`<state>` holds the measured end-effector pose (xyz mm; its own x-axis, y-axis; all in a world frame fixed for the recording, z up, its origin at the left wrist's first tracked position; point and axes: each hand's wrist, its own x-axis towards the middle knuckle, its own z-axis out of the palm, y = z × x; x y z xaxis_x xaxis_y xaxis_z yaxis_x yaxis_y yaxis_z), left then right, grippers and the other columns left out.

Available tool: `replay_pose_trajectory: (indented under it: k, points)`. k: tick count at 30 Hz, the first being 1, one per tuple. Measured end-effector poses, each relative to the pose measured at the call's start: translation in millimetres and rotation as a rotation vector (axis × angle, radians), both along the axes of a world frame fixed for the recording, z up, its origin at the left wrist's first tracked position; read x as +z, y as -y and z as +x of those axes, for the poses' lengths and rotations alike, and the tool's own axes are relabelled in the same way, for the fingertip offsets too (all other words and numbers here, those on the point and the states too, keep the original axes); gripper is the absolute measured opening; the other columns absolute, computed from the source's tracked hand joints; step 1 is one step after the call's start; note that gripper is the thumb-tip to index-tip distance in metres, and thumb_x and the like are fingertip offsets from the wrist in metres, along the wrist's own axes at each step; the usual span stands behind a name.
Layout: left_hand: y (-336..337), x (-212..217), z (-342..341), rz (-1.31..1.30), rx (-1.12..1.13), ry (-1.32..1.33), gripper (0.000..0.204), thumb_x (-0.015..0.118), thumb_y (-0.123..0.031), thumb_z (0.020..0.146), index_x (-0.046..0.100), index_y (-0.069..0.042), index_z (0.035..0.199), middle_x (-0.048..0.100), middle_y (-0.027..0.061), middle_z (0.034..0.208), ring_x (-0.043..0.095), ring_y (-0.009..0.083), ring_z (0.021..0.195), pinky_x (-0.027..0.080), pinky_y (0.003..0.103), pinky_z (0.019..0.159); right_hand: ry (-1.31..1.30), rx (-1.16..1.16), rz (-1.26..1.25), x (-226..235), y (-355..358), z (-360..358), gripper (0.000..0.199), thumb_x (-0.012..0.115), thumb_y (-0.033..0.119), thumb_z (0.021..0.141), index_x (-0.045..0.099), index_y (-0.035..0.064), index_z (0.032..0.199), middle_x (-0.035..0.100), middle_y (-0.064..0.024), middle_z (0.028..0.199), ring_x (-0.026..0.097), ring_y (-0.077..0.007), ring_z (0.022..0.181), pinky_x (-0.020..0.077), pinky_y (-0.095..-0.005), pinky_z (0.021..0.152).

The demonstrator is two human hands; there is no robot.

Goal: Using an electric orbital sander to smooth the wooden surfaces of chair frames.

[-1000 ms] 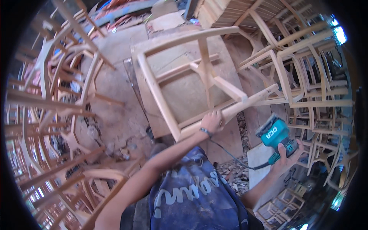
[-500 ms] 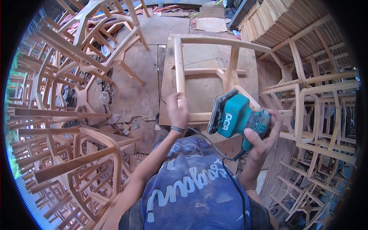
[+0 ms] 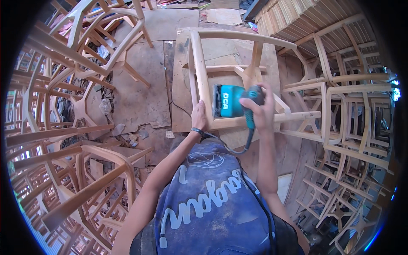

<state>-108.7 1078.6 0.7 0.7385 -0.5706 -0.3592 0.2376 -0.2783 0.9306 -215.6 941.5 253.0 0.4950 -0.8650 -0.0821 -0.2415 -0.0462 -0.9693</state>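
In front of me a pale wooden chair frame (image 3: 200, 63) lies on its side on a flat board. My left hand (image 3: 199, 116) is closed round the frame at its near left corner, a dark band on the wrist. My right hand (image 3: 260, 104) grips a teal and dark grey electric sander (image 3: 232, 101) by its rear body. The sander is turned sideways, its flat pad facing left at the inner side of the frame's left rail. Whether the pad touches the wood I cannot tell. A cord (image 3: 245, 146) runs from the sander toward my lap.
The worn board (image 3: 180, 89) lies under the frame. Wooden chair frames (image 3: 85, 76) crowd the left side, and more stacked frames (image 3: 335, 91) stand close on the right. Slatted wood pieces (image 3: 293, 19) are piled at the far right. Scraps (image 3: 136, 138) litter the floor at left.
The sander has swung left and away from me, from above the frame's near rail to the left rail's inner side. My left hand has settled round the corner, and the frame has tilted slightly.
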Motion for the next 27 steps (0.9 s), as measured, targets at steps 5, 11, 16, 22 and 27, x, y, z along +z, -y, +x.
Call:
replay_pose_trajectory:
  k: [5, 11, 16, 22, 27]
  points:
    - [3.4, 35.8, -9.9, -0.339, 0.141, -0.228, 0.055, 0.034, -0.036, 0.114, 0.066, 0.007, 0.105, 0.07, 0.0163, 0.098, 0.063, 0.0223, 0.089, 0.049, 0.038, 0.085, -0.258, 0.011, -0.226, -46.4, -4.1, 43.4, 0.055, 0.084, 0.018, 0.067, 0.058, 0.0071, 0.113, 0.063, -0.0079, 0.095, 0.064, -0.0206, 0.086, 0.0531, -0.0344, 0.081]
    - [-3.8, 21.6, -13.7, -0.182, 0.152, -0.141, 0.053, 0.034, -0.036, 0.114, 0.066, 0.006, 0.109, 0.069, 0.0147, 0.099, 0.063, 0.0211, 0.092, 0.049, 0.035, 0.09, -0.412, 0.124, -0.133, -37.6, 5.6, 72.6, 0.057, 0.084, 0.019, 0.064, 0.058, 0.0049, 0.112, 0.064, -0.0112, 0.096, 0.065, -0.0241, 0.089, 0.0531, -0.0367, 0.084]
    - [-3.7, 25.1, -12.1, -0.203, 0.16, -0.068, 0.051, 0.034, -0.034, 0.114, 0.065, 0.007, 0.118, 0.069, 0.0169, 0.1, 0.065, 0.0235, 0.093, 0.049, 0.036, 0.09, -0.461, 0.23, -0.238, -42.6, 32.2, 98.4, 0.054, 0.083, 0.022, 0.065, 0.057, 0.0034, 0.11, 0.064, -0.0138, 0.095, 0.065, -0.026, 0.09, 0.0526, -0.0375, 0.084]
    - [-5.4, 9.1, -15.4, -0.144, 0.162, -0.088, 0.052, 0.034, -0.035, 0.114, 0.065, 0.006, 0.118, 0.068, 0.0191, 0.098, 0.065, 0.0268, 0.09, 0.05, 0.039, 0.085, -0.462, 0.284, -0.261, -50.6, 60.4, 128.9, 0.051, 0.082, 0.021, 0.067, 0.056, 0.0025, 0.106, 0.065, -0.0169, 0.096, 0.065, -0.0308, 0.088, 0.0528, -0.0414, 0.084]
    - [-4.5, 26.8, -12.1, -0.095, 0.17, -0.065, 0.053, 0.034, -0.037, 0.114, 0.064, 0.007, 0.12, 0.068, 0.0196, 0.094, 0.065, 0.0263, 0.086, 0.051, 0.039, 0.081, -0.356, 0.211, -0.376, -66.9, 62.6, 148.1, 0.05, 0.081, 0.023, 0.07, 0.057, 0.0028, 0.109, 0.066, -0.0198, 0.1, 0.066, -0.0382, 0.095, 0.0523, -0.046, 0.087]
